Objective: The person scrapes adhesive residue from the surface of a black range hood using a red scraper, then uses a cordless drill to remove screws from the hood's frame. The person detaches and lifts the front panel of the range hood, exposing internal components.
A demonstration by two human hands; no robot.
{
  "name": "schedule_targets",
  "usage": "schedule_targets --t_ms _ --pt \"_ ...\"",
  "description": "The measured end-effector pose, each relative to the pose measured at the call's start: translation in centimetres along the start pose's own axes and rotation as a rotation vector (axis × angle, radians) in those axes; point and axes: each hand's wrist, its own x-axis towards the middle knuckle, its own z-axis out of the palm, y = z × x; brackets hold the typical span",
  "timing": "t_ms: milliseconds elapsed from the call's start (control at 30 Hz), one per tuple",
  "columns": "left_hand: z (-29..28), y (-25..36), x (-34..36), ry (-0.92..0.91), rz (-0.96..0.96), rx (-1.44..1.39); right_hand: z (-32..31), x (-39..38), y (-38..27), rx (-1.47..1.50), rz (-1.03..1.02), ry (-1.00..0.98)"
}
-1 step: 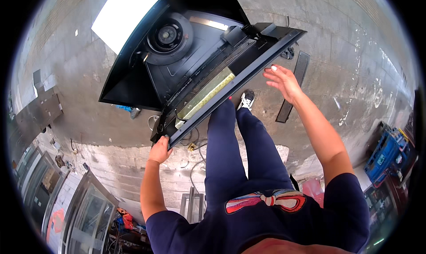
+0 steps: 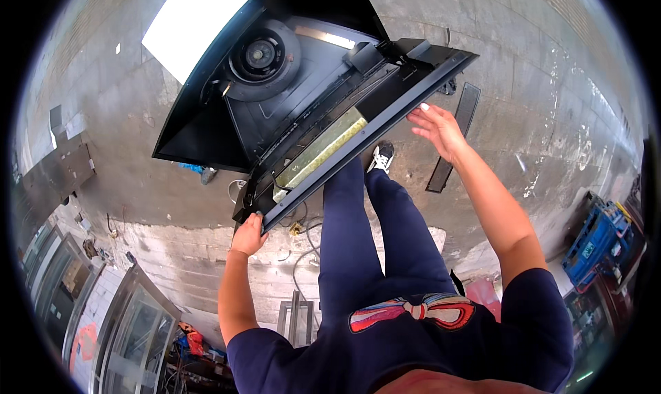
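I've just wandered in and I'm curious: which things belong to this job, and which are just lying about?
In hand:
- black housing, gripped at one end by the left hand
- right hand, at its edge
- round dark part and yellowish strip inside it

Apparently lying about:
- long dark panel on the floor
- blue equipment, far right
- glass-paned frames, lower left

Looks like a workshop, judging by the stained, scuffed concrete floor (image 2: pixel 124 115), metal-framed glass panels (image 2: pixel 131 339) at lower left, jumbled gear (image 2: pixel 194 342) beside them, blue equipment (image 2: pixel 596 237) at far right, and a large black casing (image 2: pixel 206 129) with its inside exposed.
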Motion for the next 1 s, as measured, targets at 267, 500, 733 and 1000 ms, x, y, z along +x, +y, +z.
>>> schedule_targets --t_ms 267,500,733,1000 --pt "0.8 -2.1 0.6 -0.060 0.024 -0.094 2.8 3.7 0.4 0.161 0.117 0.224" --pt "-0.2 -2.8 1.4 -0.034 0.055 -0.184 5.5 3.3 -1.6 0.065 0.235 0.323" --pt "-0.2 -2.8 1.5 -0.045 0.033 -0.237 5.1 4.2 -2.5 0.001 0.284 0.307" --pt "-0.6 -1.6 2.3 -0.131 -0.084 -0.237 2.7 6.2 -3.2 0.055 0.404 0.234"
